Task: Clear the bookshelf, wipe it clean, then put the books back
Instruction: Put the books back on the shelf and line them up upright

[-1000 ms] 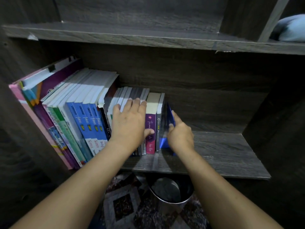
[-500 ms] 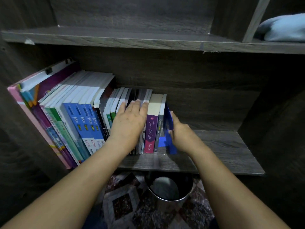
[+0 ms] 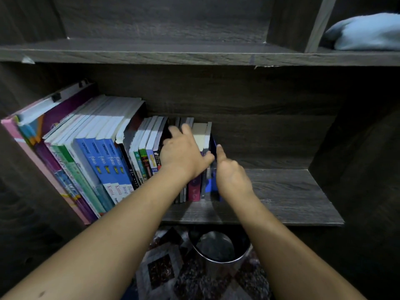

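Head camera looks down (close) at bookshelf (image 3: 281, 191).

I count two grips of mine, left grip (image 3: 184, 156) and right grip (image 3: 232, 176). There is one row of upright books (image 3: 151, 152), its thin spines too many to number. Four bright blue paperback spines (image 3: 104, 163) stand in it. Two dark wooden shelf boards, upper (image 3: 151, 54) and lower (image 3: 281, 191). One round metal bin (image 3: 201, 254). One pale blue cloth bundle (image 3: 365, 33). One patterned rug (image 3: 164, 269).
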Demonstrator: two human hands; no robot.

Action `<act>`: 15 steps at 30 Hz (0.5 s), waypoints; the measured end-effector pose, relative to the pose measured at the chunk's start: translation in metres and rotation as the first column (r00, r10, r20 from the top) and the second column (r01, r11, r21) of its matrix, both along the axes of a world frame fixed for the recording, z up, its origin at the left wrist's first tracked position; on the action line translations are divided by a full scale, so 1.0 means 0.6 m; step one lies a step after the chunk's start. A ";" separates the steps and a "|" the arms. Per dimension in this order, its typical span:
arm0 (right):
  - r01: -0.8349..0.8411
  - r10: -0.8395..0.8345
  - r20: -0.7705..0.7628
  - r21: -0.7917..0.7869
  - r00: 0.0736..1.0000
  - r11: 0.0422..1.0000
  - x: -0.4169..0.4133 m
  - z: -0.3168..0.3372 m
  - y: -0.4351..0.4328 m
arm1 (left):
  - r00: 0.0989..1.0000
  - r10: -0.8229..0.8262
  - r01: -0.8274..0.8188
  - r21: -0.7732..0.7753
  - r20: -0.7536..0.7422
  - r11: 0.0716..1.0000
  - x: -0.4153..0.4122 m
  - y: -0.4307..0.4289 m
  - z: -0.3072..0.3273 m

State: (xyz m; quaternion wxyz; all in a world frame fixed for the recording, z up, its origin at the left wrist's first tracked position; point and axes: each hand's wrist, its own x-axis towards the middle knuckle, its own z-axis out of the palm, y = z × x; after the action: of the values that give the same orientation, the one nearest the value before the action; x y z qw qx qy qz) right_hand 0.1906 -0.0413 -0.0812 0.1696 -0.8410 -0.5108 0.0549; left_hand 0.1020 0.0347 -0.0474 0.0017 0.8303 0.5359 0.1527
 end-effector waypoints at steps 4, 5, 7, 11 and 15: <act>0.003 -0.001 -0.075 0.029 0.997 1.000 0.016 -0.014 0.006 | 0.982 0.183 -0.178 -0.102 0.045 0.979 0.014 0.007 0.009; 0.005 -0.002 -0.094 0.038 0.996 0.999 0.018 -0.021 0.007 | 0.977 0.210 -0.206 -0.118 0.029 0.971 0.018 0.011 0.011; 0.029 -0.022 -0.147 0.046 0.989 0.998 0.021 -0.036 0.012 | 0.974 0.225 -0.222 -0.147 0.000 0.964 0.023 0.020 0.015; 0.072 -0.040 -0.271 0.111 0.962 0.991 0.013 -0.043 0.017 | 0.982 0.189 -0.186 -0.128 0.010 0.974 0.023 0.034 0.019; 0.058 -0.022 -0.266 0.129 0.964 0.990 -0.021 -0.055 0.032 | 0.979 0.185 -0.173 -0.131 0.085 0.976 0.019 0.040 0.036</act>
State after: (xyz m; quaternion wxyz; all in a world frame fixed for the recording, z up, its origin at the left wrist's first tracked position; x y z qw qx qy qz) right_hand 0.1780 -0.0221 -0.1143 0.2940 -0.8229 -0.4690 0.1283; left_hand 0.1131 0.0589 -0.0259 0.0649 0.7685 0.6164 0.1589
